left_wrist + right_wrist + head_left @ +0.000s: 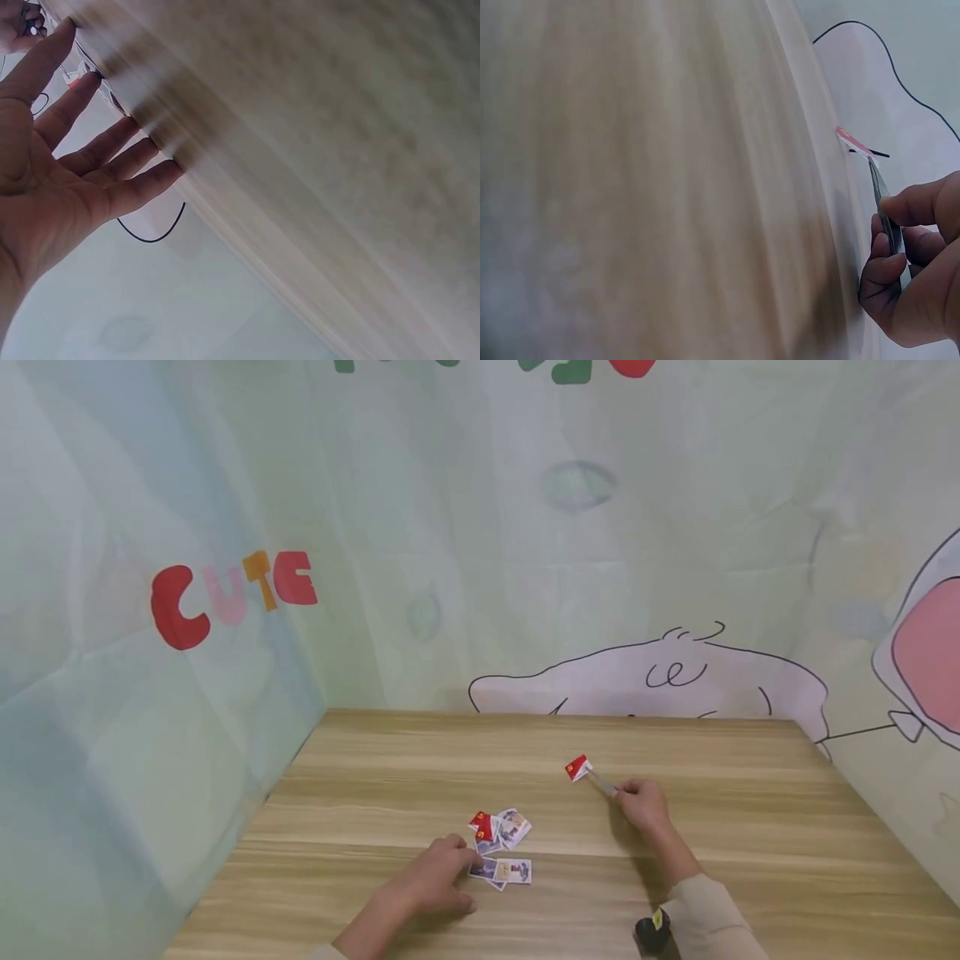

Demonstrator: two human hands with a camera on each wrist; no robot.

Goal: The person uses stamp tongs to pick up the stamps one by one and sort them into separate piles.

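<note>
My right hand point(645, 806) pinches a pair of metal tweezers point(886, 214) between thumb and fingers. At their tips is a small red-and-white stamp point(578, 767) with a yellow emblem, seen nearly edge-on in the right wrist view. My left hand point(437, 875) has its fingers extended, fingertips down at the left edge of a loose group of stamps. Within that group, a red stamp point(485, 827) overlaps others, a pale picture stamp point(514, 828) lies beside it, and another picture stamp point(514, 871) lies nearer to me.
The wood-grain table point(360, 827) runs back to a pale printed cloth wall point(450, 610) and has a cloth side on the left. A black round object point(652, 933) with a yellow mark is by my right sleeve point(708, 914).
</note>
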